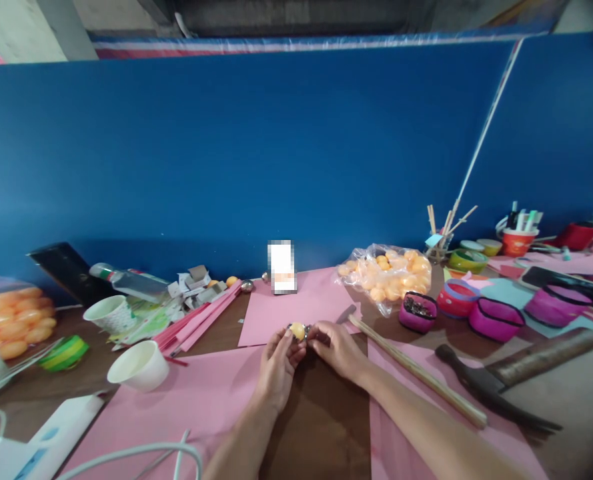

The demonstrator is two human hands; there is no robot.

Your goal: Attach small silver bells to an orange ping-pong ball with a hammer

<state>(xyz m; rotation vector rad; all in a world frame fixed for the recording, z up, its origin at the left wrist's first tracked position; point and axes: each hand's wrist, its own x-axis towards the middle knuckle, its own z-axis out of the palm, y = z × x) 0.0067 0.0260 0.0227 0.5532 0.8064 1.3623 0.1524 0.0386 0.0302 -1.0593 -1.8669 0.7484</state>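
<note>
Both hands meet over the middle of the brown wooden counter, a little in from its near edge. The left hand and the right hand pinch a small round orange ball between their fingertips, with a bit of shiny metal showing around it; each grip is clamped on the ball from its own side. The ball sits just above the near edge of a pink paper sheet that runs back to the blue wall.

Toward the far edge on the right lies a clear plastic bag of orange balls, and beside it a row of small magenta pouches. A long pale wooden stick lies slanted just right of the right hand, and a dark-headed hammer with a wooden handle lies further right.

On the left side two white paper cups lie tipped, near a bundle of pink paper strips. A second bag of orange balls sits at the left edge.
</note>
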